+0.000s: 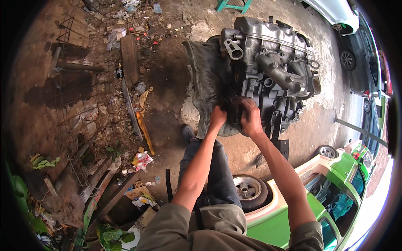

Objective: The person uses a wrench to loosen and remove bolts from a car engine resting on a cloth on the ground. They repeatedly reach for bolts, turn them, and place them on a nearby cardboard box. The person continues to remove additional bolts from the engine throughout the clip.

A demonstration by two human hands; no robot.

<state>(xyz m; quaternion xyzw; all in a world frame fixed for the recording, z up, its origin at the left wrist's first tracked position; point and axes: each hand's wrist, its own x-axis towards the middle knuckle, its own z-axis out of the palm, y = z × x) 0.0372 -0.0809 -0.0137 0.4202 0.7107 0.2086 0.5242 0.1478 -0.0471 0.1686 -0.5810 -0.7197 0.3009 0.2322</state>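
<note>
A large grey metal car engine (272, 62) lies in front of me, its near left end dark and greasy. A dark, stained cloth sack (201, 79) is spread under and beside its left side. My left hand (217, 118) is closed at the sack's edge, against the blackened end of the engine; what its fingers hold is hidden. Just to the right, my right hand (250, 117) has its dirty fingers curled against the lower left part of the engine. Whatever sits in them cannot be made out.
Rubbish, wood strips and a wire frame (75, 71) lie along the left. A green car (272, 217) with a bare wheel stands close at the lower right, and other cars (351, 58) are parked beyond. A green stool (233, 5) stands at the top.
</note>
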